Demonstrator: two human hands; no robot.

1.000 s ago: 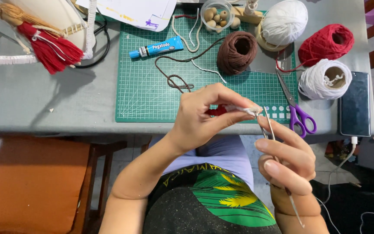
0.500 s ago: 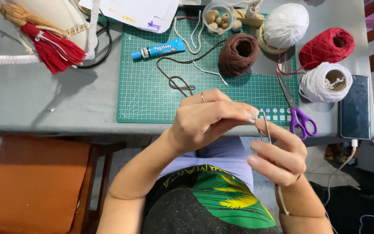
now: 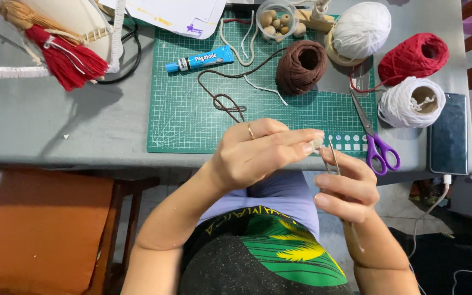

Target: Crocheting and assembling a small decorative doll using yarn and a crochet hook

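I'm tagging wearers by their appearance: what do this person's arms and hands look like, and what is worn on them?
Both forearms are bare, no sleeves showing. The left hand wears a thin gold-coloured ring on one finger. The right hand shows no ring, watch or glove.

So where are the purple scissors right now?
In the head view, the purple scissors lie on the right edge of the green cutting mat, just below the white yarn ball and beside the phone.

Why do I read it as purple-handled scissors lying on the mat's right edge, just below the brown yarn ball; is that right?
Not quite. The head view shows the purple-handled scissors on the right edge of the green cutting mat, but below the white yarn ball; the brown yarn ball sits further left.
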